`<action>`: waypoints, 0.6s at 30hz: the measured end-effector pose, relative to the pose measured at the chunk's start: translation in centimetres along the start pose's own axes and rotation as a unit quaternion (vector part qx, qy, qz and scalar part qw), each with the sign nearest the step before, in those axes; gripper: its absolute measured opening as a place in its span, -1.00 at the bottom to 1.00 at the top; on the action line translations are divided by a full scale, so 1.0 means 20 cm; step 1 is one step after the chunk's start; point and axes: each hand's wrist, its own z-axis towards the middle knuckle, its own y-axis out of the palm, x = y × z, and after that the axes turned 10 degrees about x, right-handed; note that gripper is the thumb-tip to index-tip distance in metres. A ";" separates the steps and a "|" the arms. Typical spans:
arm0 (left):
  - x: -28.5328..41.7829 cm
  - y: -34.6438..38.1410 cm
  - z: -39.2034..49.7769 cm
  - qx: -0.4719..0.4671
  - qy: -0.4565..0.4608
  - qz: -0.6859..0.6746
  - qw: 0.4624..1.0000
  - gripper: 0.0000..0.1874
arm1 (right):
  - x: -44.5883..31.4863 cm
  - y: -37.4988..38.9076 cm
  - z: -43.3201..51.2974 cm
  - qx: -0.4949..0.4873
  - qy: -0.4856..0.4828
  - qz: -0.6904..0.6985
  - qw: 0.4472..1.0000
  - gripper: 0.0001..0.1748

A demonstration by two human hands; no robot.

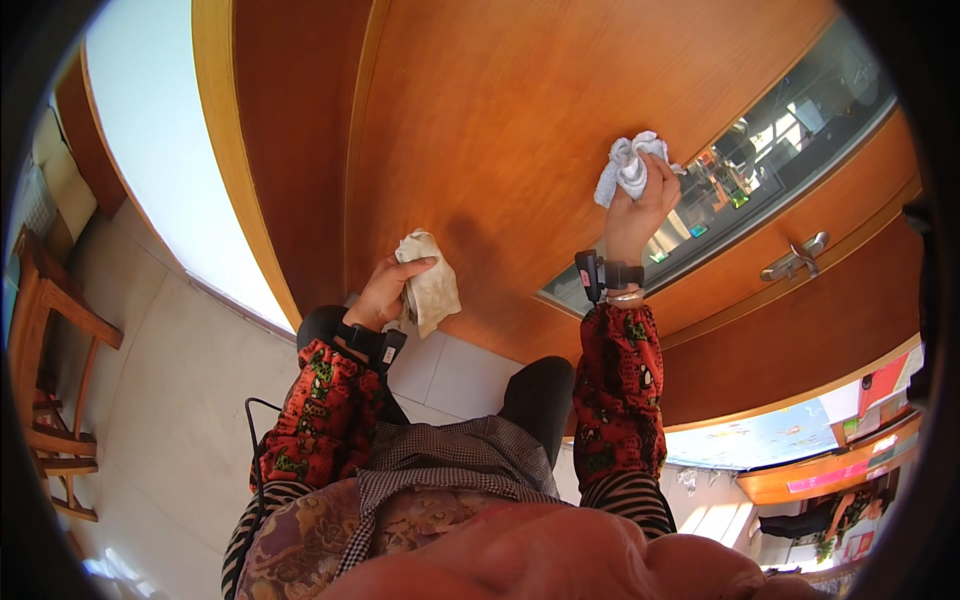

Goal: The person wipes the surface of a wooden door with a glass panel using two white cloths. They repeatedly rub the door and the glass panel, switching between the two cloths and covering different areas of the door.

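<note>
My left hand holds a folded cream cloth in front of the lower part of a wooden door, thumb on top of the cloth. Higher and to the right, my right hand grips a crumpled pale grey cloth against the door, beside the edge of its long glass panel. Whether the cream cloth touches the door, I cannot tell. A metal lever handle sits on the door to the right of the glass.
A wooden chair stands at the far left on the tiled floor. The door frame curves along the left. At the lower right are a wood-edged board and another person farther off.
</note>
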 end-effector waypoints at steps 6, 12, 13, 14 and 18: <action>-0.01 0.00 0.00 0.005 -0.002 -0.010 1.000 -0.68 | -0.15 0.07 -0.35 -0.197 -0.114 -0.035 0.973 -0.46; 0.00 0.00 0.00 0.033 -0.007 0.001 0.999 -0.69 | -0.18 0.08 -0.62 -0.277 -0.106 0.039 0.954 -0.46; 0.00 0.00 0.00 0.035 -0.004 0.001 0.999 -0.69 | -0.18 0.08 -0.60 -0.279 -0.108 0.028 0.954 -0.49; 0.00 0.00 0.00 0.037 -0.002 0.003 0.999 -0.69 | -0.16 0.08 -0.56 -0.268 -0.112 0.023 0.957 -0.53; 0.01 -0.01 -0.01 0.040 0.007 -0.003 0.999 -0.69 | -0.15 0.12 -0.28 -0.169 -0.076 0.006 0.983 -0.52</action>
